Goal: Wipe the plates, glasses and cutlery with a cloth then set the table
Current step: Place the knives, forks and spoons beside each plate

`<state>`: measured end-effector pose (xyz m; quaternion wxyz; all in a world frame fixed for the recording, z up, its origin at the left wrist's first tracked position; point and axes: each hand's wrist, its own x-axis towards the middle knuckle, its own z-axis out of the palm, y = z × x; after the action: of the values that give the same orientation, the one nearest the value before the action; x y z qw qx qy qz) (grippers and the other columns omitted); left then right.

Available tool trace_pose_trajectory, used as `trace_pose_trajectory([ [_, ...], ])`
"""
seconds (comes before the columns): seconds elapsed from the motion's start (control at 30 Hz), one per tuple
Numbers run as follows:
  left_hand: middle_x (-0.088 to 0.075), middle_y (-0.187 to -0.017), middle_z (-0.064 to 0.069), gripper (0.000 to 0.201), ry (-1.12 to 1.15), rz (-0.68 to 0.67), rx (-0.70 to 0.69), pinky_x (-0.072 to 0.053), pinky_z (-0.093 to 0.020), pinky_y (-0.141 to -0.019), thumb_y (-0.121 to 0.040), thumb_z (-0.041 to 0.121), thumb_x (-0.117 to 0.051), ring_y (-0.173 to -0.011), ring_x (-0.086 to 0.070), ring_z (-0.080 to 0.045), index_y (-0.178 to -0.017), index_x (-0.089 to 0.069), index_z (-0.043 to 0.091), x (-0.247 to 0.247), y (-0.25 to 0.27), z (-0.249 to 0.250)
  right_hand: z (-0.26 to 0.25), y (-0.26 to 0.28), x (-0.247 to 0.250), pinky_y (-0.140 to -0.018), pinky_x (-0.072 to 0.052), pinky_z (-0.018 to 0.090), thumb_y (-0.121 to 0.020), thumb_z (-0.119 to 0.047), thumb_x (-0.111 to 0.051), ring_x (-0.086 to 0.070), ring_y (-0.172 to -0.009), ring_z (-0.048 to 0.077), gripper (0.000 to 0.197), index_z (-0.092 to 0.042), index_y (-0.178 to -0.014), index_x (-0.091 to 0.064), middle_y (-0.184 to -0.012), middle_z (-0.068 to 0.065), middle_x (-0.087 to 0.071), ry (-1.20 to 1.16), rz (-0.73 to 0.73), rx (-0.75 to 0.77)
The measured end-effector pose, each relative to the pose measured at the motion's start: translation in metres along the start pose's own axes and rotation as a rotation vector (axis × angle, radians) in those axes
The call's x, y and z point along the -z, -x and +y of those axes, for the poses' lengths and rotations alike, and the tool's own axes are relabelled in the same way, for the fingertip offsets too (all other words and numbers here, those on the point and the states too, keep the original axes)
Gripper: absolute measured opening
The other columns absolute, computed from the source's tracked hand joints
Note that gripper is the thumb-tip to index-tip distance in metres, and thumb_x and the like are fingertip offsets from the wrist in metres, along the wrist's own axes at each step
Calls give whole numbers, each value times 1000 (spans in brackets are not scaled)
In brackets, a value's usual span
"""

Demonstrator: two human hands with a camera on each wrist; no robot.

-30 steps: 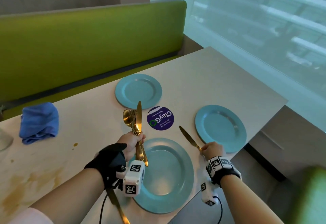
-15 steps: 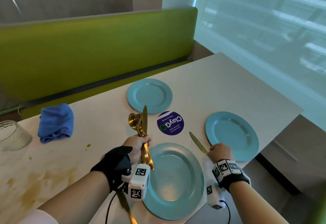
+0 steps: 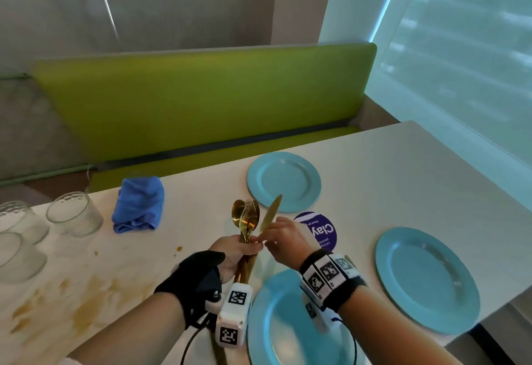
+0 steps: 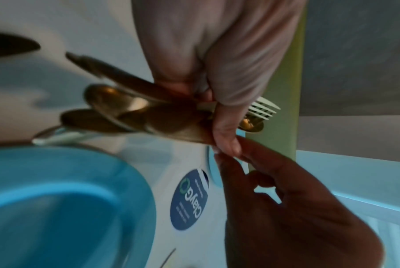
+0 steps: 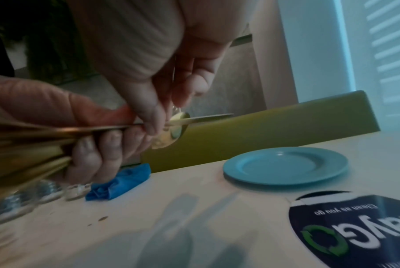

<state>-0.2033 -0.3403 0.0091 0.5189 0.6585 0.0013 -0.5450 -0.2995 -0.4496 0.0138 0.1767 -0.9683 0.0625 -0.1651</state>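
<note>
My left hand (image 3: 234,251) grips a bundle of gold cutlery (image 3: 246,220), spoons and forks pointing up, above the table. My right hand (image 3: 280,235) has come up beside it and pinches a gold knife (image 3: 270,213) that leans right out of the bundle. The right wrist view shows thumb and finger closed on that knife (image 5: 201,117). Three blue plates lie on the table: a near one (image 3: 285,324), a right one (image 3: 426,278) and a far one (image 3: 283,182). A folded blue cloth (image 3: 139,206) lies at the back left.
Three empty glasses (image 3: 74,215) stand at the left edge of the stained white table (image 3: 403,169). A round purple sticker (image 3: 322,231) sits between the plates. Another gold piece (image 3: 218,350) lies left of the near plate. A green bench (image 3: 201,100) runs behind.
My right hand let go of the knife it held down on the table beside the near plate, rose leftward to the bundle and pinched the knife standing in it. The view tilted up.
</note>
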Motion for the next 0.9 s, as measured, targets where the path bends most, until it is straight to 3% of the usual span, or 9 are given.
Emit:
trace_pose_trajectory([
  [0.13, -58, -59, -2, 8, -10, -22, -34, -45, -17, -48, -82, -3, -63, -49, -54, -9, -84, -63, 5, 18, -2, 5, 7, -13, -9, -42, -47, 17, -57, -14, -86, -60, -53, 13, 18, -25, -64, -73, -58, -8, -62, -9, -27, 143],
  [0.23, -63, -69, -4, 3, 25, -24, -51, -47, -17, -55, -85, 3, -62, -58, -56, -10, -86, -63, 5, 28, -5, 7, 15, -25, -20, -42, -48, 21, -63, -17, -83, -57, -52, 14, 15, -23, -59, -70, -57, -6, -59, 73, -4, 254],
  [0.3, -67, -71, -5, 7, 88, -1, -59, -49, -22, -64, -88, 10, -61, -65, -59, -13, -85, -64, 4, 34, -7, 11, 17, -35, -22, -40, -47, 20, -57, -16, -85, -58, -52, 12, 17, -24, -57, -69, -57, -8, -58, 158, -50, 249],
  [0.4, -66, -68, -5, 14, 188, 137, -84, -48, -24, -66, -91, 11, -57, -62, -57, -14, -80, -61, 4, 49, -14, 19, 19, -53, -19, -33, -40, 16, -43, -17, -89, -59, -50, 11, 25, -29, -51, -68, -54, -11, -57, 194, -125, 47],
  [0.43, -64, -66, -4, 15, 210, 192, -96, -46, -22, -63, -92, 10, -55, -59, -55, -12, -78, -59, 5, 57, -16, 23, 21, -59, -18, -35, -41, 18, -45, -18, -88, -61, -53, 12, 23, -29, -53, -70, -57, -10, -59, 188, -99, -31],
  [0.53, -59, -69, -4, 19, 262, 297, -118, -40, -20, -59, -93, 12, -53, -58, -49, -10, -75, -55, 7, 87, -20, 31, 31, -87, -12, -67, -46, 26, -80, -23, -69, -64, -88, 22, 13, -21, -91, -75, -93, 1, -68, 38, -182, -399],
  [0.63, -60, -52, 2, 25, 307, 371, -120, -41, -18, -50, -93, 15, -54, -43, -51, -3, -70, -53, 8, 112, -24, 37, 43, -117, -18, -75, -42, 20, -84, -24, -64, -61, -97, 22, 20, -17, -101, -72, -103, 4, -70, -165, -264, -700],
  [0.73, -57, -41, 7, 26, 324, 424, -125, -40, -15, -40, -94, 15, -54, -32, -47, -1, -68, -51, 10, 126, -26, 43, 44, -144, -40, -83, -47, 23, -86, -27, -62, -61, -102, 22, 22, -16, -103, -71, -107, 4, -69, -165, -366, -774],
  [0.9, -56, -56, 0, 29, 270, 435, -123, -40, -21, -52, -93, 18, -55, -45, -48, -8, -66, -52, 10, 143, -28, 48, 41, -167, -68, -83, -46, 22, -91, -35, -53, -60, -111, 19, 33, -13, -113, -64, -121, 3, -63, -60, -435, -868],
])
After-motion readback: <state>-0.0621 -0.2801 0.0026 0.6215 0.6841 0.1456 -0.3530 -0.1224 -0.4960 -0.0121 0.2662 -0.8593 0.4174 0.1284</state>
